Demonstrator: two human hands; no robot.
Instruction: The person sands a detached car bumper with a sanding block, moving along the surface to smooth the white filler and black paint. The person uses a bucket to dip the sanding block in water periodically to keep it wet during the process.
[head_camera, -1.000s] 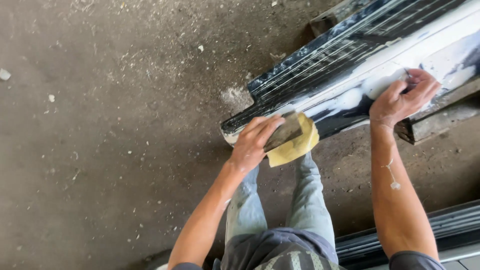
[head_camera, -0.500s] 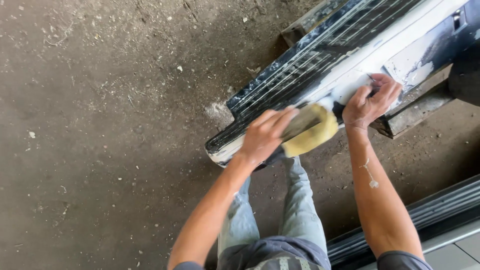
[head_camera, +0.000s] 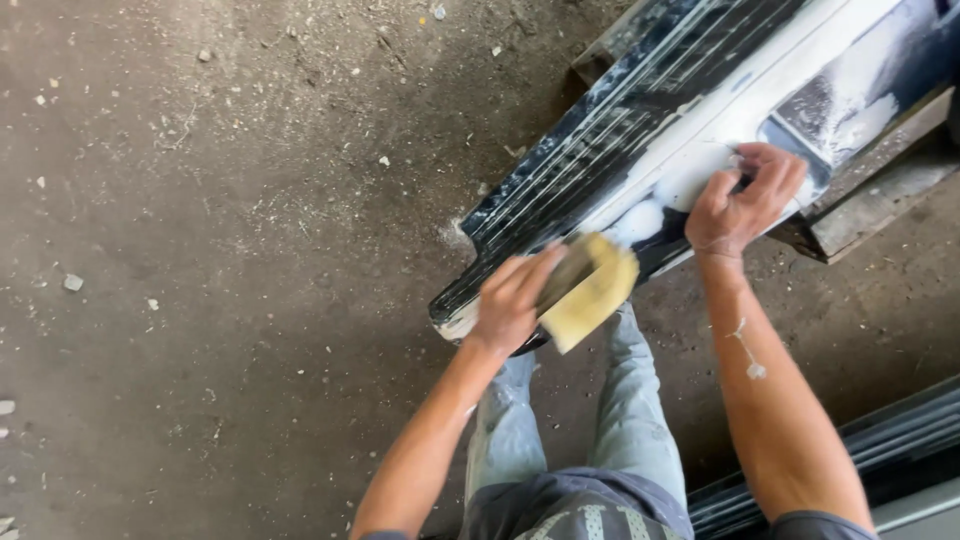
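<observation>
A long dark car body panel (head_camera: 620, 140) with ribbed grooves and white filler patches lies slanted across the top right. My left hand (head_camera: 515, 295) grips a yellow sponge pad with a sanding sheet (head_camera: 590, 290) and presses it against the panel's lower edge near its left end. My right hand (head_camera: 745, 200) rests fingers-down on the white filler patch (head_camera: 690, 165) further right, holding the panel steady. White smears mark my right forearm.
A wooden block (head_camera: 865, 195) props the panel at the right. Dusty concrete floor (head_camera: 220, 250) with small chips spreads to the left. A dark ribbed strip (head_camera: 850, 455) lies at the lower right. My legs in light jeans (head_camera: 630, 420) stand below.
The view has shifted, so the panel sits further right and higher. My left hand with the sponge pad has slid along the panel's lower edge. My right hand stays on the filler.
</observation>
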